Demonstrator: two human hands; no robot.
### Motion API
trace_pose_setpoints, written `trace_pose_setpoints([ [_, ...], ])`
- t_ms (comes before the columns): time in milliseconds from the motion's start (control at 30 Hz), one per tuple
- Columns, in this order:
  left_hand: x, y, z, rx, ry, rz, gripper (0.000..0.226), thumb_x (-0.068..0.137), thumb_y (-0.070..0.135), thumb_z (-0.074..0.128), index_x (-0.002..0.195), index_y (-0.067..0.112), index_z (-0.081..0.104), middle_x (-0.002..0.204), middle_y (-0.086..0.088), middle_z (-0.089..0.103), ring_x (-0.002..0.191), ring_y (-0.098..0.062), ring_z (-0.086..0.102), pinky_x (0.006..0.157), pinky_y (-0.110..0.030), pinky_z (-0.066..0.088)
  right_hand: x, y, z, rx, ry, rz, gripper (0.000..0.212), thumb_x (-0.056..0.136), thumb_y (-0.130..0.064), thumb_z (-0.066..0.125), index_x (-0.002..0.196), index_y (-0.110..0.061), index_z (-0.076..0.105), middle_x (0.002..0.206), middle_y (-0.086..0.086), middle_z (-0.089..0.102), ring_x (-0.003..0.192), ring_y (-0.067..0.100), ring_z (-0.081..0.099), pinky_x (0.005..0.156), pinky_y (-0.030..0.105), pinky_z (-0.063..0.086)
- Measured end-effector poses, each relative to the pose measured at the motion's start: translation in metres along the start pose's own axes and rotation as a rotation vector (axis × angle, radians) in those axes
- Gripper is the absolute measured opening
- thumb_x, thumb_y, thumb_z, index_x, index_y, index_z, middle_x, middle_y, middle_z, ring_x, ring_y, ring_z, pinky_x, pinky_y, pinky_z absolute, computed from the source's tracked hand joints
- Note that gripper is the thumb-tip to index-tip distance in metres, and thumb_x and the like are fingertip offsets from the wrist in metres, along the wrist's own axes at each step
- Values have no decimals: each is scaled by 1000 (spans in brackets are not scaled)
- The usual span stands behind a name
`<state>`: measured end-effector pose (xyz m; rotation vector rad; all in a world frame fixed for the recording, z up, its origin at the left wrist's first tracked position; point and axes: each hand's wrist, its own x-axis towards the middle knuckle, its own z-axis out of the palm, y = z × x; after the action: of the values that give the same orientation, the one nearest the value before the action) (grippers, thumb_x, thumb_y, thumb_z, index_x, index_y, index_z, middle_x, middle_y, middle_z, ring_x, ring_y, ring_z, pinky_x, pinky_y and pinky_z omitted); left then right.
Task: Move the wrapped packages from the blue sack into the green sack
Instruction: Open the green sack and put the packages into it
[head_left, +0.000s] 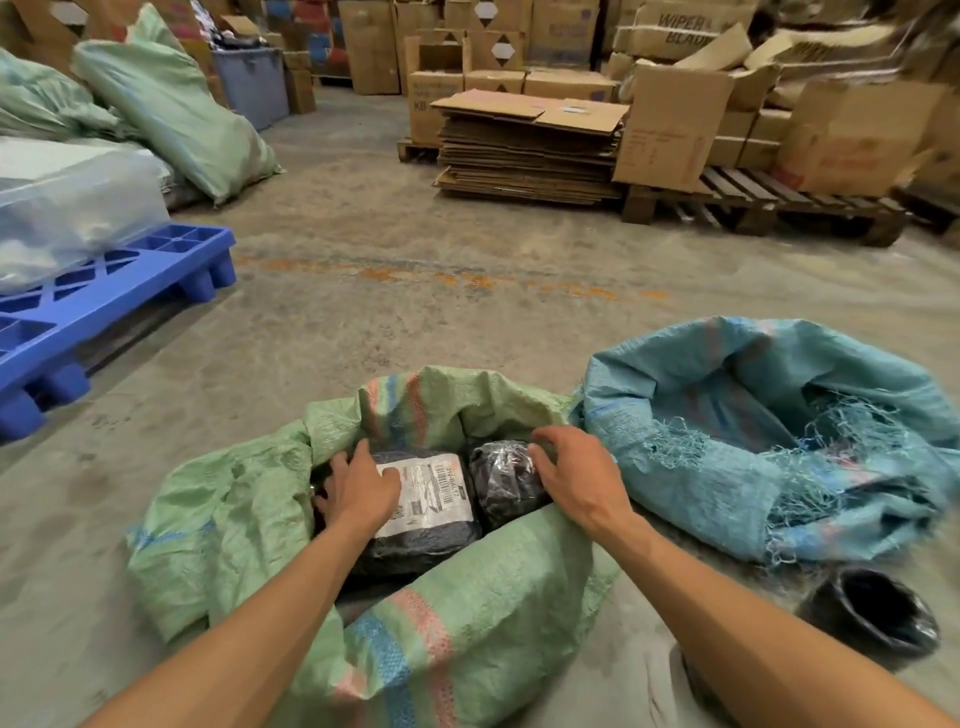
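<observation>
- Two bare forearms reach in from the bottom edge toward the green sack (467, 613), which lies open-mouthed on the concrete floor (363, 322) at lower centre
- Left hand (361, 491) sits inside the sack's mouth, fingers curled over the left edge of a dark labelled package (431, 512); thumb lies on its white label (431, 493)
- Right hand (569, 475) is spread with bent fingers over the right side of a small package (501, 480) in clear film; whether it truly grips or only touches it cannot be told
- The two packages lie side by side within the green sack, touching or nearly so
- A black round bundle (875, 610) lies on the floor at lower right, just below the blue sack (727, 415)
- The blue sack slumps at right of centre, just beside the green one, mouth open and frayed threads hanging from its rim; its inside is in shadow, contents not visible
- A blue pallet (104, 306) stands at the left edge with a clear plastic bundle (67, 208) on it
- Orange paint marks (467, 280) streak the floor at mid frame
- Filled green bags (171, 109) lean at upper left
- Flattened cardboard (530, 150) is stacked at upper centre beside a wooden pallet (769, 208) bearing boxes (670, 130); more cartons fill the top edge
</observation>
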<state>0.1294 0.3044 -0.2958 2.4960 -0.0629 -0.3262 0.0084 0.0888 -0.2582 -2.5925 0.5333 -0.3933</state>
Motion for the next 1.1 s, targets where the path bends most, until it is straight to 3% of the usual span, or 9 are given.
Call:
trace_pose_setpoints([
  [100, -19, 37, 2, -83, 141, 332, 33, 88, 30, 55, 120, 25, 61, 123, -4, 58, 114, -28, 55, 98, -45, 46, -11, 4, -22, 108, 171, -1, 18, 98, -28, 51, 109, -28, 66, 74, -9, 66, 66, 12, 62, 69, 35, 54],
  [267, -96, 131, 42, -205, -56, 807, 13, 79, 31, 60, 86, 25, 69, 82, 10, 69, 81, -11, 65, 77, -33, 54, -39, 72, -73, 183, 356, 222, 22, 92, -20, 46, 108, -34, 52, 70, 3, 66, 68, 25, 63, 66, 41, 51],
  [367, -143, 159, 83, -105, -320, 1039, 17, 78, 31, 57, 89, 24, 68, 78, 11, 65, 77, -10, 62, 77, -35, 52, -67, 124, -103, 77, 312, 388, 23, 88, -20, 49, 109, -29, 50, 77, 1, 63, 78, 30, 62, 73, 43, 51],
  [467, -172, 163, 129, 153, -529, 1177, 26, 86, 28, 59, 112, 28, 64, 101, 5, 59, 100, -16, 59, 91, -37, 47, -96, 166, -122, -127, 180, 570, 31, 85, -27, 55, 116, -22, 50, 107, 5, 64, 108, 32, 55, 90, 44, 46],
  [633, -200, 153, 186, 537, -724, 1132, 69, 86, 40, 65, 147, 42, 32, 158, -11, 15, 140, -32, 30, 110, -43, 37, -137, 208, -125, -297, -173, 868, 48, 86, -45, 63, 122, -14, 53, 140, 14, 38, 131, 36, 31, 105, 46, 36],
  [767, -197, 132, 214, 676, -719, 1151, 84, 84, 40, 68, 150, 46, 16, 164, -12, -7, 148, -32, 10, 115, -47, 30, -154, 219, -111, -342, -240, 832, 40, 85, -40, 67, 119, -21, 59, 145, 11, 29, 134, 35, 20, 106, 48, 31],
  [933, -192, 115, 226, 527, -675, 1165, 77, 80, 36, 65, 144, 43, 24, 156, -10, 13, 139, -32, 26, 108, -40, 37, -163, 222, -98, -260, -99, 775, 19, 88, -37, 66, 105, -33, 58, 154, 13, 5, 138, 43, 11, 110, 55, 26],
  [1033, -188, 125, 210, 274, -760, 985, 71, 70, 53, 62, 134, 49, 32, 134, -5, 34, 125, -29, 40, 106, -34, 39, -158, 218, -99, 32, 61, 748, 14, 84, -35, 67, 90, -32, 54, 126, 18, 39, 119, 38, 40, 104, 44, 38],
  [1100, -178, 139, 190, 111, -718, 940, 74, 60, 62, 58, 131, 47, 42, 123, -2, 46, 116, -21, 50, 104, -29, 40, -150, 209, -109, 160, 222, 695, 12, 81, -32, 69, 88, -32, 59, 107, 12, 48, 108, 31, 46, 98, 34, 40],
])
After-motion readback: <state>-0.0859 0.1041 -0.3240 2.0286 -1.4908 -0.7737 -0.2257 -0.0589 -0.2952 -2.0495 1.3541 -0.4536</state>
